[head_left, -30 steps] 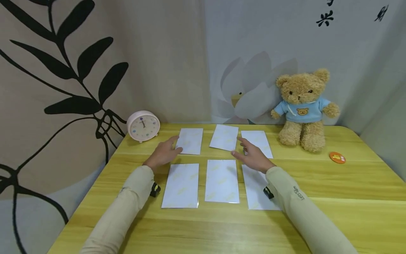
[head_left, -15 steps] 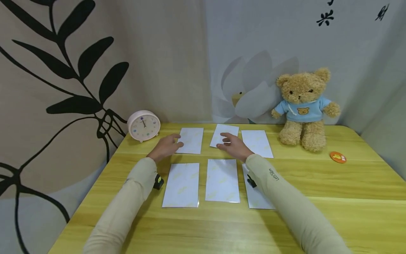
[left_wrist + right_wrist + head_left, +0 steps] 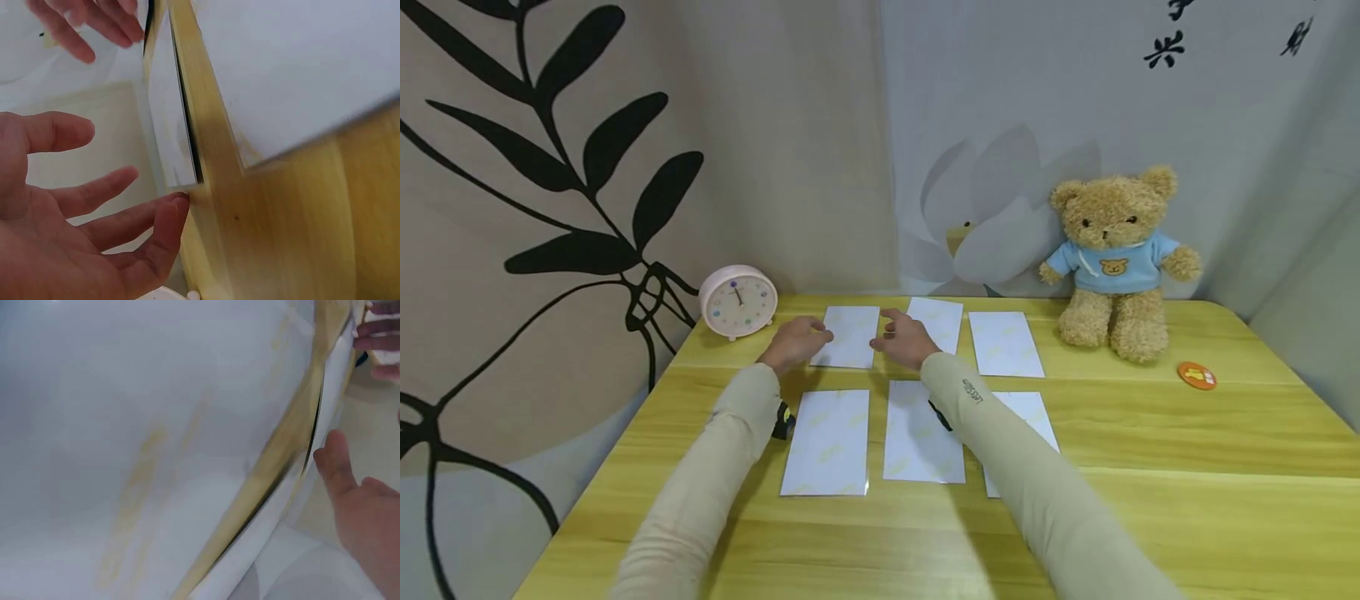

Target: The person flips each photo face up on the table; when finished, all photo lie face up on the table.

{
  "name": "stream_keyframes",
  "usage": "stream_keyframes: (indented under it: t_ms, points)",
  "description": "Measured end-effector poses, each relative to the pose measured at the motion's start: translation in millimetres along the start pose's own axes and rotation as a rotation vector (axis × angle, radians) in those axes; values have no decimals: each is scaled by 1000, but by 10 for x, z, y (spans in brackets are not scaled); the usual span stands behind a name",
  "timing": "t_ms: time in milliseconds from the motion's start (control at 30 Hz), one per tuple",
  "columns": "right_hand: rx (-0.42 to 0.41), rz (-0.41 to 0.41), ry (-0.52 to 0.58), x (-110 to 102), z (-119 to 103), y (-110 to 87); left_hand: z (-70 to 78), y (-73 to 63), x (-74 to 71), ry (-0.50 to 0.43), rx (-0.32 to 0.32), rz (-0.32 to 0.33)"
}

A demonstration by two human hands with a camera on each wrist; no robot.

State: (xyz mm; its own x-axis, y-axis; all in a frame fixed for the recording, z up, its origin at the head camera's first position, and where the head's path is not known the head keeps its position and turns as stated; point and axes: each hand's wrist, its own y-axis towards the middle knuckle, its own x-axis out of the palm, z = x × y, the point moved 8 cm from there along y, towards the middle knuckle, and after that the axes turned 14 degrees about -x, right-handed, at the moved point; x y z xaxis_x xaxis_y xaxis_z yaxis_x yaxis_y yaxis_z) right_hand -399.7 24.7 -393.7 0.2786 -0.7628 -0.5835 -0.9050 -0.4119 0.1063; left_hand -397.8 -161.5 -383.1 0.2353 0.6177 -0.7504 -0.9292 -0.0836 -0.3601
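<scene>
White cards lie on the table in a back row and a front row. My left hand (image 3: pixel 795 343) is at the left edge of the back left card (image 3: pixel 850 337), its fingers spread and loosely bent in the left wrist view. My right hand (image 3: pixel 905 340) is at that card's right edge and overlaps the left part of the back middle card (image 3: pixel 942 321); its fingers and thumb are apart, gripping nothing. The back right card (image 3: pixel 1005 344) is uncovered. In front lie the left card (image 3: pixel 825 442), the middle card (image 3: pixel 917 454) and the right card (image 3: pixel 1028 410), the last partly hidden by my right sleeve.
A pink round clock (image 3: pixel 738 302) stands at the table's back left. To the back right, a teddy bear (image 3: pixel 1116 258) in a blue top is upright near an orange disc (image 3: pixel 1197 376). A printed curtain (image 3: pixel 790 150) hangs behind the wooden table (image 3: pixel 1150 450).
My right hand has moved left, from beside the back right card across the back middle card to the back left card. My left hand has shifted slightly right. The cards look unmoved.
</scene>
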Motion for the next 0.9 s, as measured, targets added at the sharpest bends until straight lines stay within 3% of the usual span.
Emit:
stream_keyframes:
  t_ms: [233,433,533,667,767,900]
  points:
    - [39,-34,-59,180,-53,74,6,53,28,-6,-67,1]
    - [25,-148,-163,298,-89,122,-46,83,-13,-168,-90,-9]
    - [-29,-191,-200,309,-178,134,-22,96,-41,-332,-54,-35]
    - [-117,-166,-220,255,-322,152,53,128,-55,-493,28,-89]
    - [-140,-139,-226,223,-378,177,72,166,-55,-537,65,-114]
    - [-104,-122,-219,215,-350,224,75,200,-23,-615,97,-161]
